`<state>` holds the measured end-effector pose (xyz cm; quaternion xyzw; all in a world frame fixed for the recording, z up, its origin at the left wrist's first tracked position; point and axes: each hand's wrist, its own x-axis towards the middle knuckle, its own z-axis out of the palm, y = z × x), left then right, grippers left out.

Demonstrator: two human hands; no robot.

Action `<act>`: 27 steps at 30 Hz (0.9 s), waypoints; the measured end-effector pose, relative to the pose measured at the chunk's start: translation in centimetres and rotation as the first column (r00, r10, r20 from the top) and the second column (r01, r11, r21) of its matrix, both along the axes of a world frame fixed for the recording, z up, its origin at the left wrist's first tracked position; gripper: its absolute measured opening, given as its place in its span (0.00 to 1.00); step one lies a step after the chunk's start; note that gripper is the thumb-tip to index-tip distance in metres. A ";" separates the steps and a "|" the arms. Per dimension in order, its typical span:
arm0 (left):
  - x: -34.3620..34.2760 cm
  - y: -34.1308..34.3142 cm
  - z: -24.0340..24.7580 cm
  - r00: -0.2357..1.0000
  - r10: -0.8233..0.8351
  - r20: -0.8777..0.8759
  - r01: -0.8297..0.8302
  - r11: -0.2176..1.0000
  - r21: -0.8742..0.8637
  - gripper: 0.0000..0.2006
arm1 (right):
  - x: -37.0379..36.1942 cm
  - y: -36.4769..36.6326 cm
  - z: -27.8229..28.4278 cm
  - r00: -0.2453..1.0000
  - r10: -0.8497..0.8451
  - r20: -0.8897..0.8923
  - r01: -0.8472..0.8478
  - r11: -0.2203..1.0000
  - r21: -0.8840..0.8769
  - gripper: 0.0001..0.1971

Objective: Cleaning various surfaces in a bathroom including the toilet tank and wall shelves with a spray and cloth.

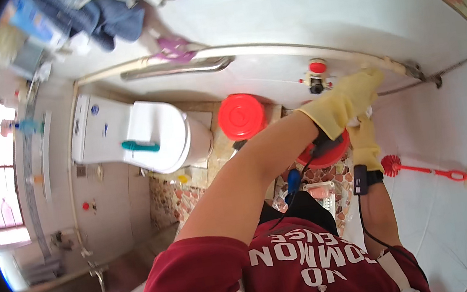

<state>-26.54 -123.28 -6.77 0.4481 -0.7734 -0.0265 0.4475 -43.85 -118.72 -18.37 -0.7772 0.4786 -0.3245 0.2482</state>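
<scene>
Both my hands wear pale yellow rubber gloves. My left hand [352, 98] reaches across to the tiled wall, its bunched fingers against or just below a white pipe [291, 48]. What those fingers hold, if anything, is hidden. Just below it my right hand [365, 142] is raised with curled fingers. A small whitish piece shows at its fingertips, too little to name. A wall fitting with a red cap [317, 67] sits left of my left glove. Beneath my left wrist is a red basin or bucket [333, 154], partly covered by my arm.
A white toilet [154, 136] with a teal brush [141, 146] on its lid stands to the left. Beside it is a red lidded bucket [241, 116]. A red toilet brush [428, 169] hangs on the right wall. A white basket [322, 193] rests by my body. Clothes [102, 21] hang above.
</scene>
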 end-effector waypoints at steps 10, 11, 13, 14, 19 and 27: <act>19.0 25.8 -3.1 0.929 0.369 0.013 -0.264 0.637 0.724 0.14 | 6.5 5.8 -1.9 0.658 -0.469 0.590 -0.361 0.491 0.793 0.23; 21.5 29.9 -4.1 0.905 0.412 0.108 -0.354 0.588 0.727 0.14 | 7.3 6.6 -1.9 0.667 -0.451 0.594 -0.372 0.489 0.789 0.23; 25.0 36.6 -0.6 0.854 0.490 0.177 -0.398 0.393 0.829 0.16 | 9.4 8.0 -2.1 0.586 -0.532 0.611 -0.480 0.378 0.791 0.25; 27.4 42.5 -3.6 0.786 0.564 0.254 -0.500 0.337 0.798 0.17 | 11.7 9.2 -1.7 0.601 -0.505 0.620 -0.504 0.363 0.784 0.25; 32.8 63.6 -5.6 0.506 0.790 0.347 -0.569 0.003 0.822 0.18 | 21.2 18.8 -0.4 0.782 0.091 0.616 -0.591 0.421 0.688 0.26; 35.9 87.9 -2.9 0.147 0.981 0.130 -0.506 -0.038 0.862 0.20 | 41.9 41.5 5.7 0.752 0.395 0.528 -0.595 0.062 0.801 0.19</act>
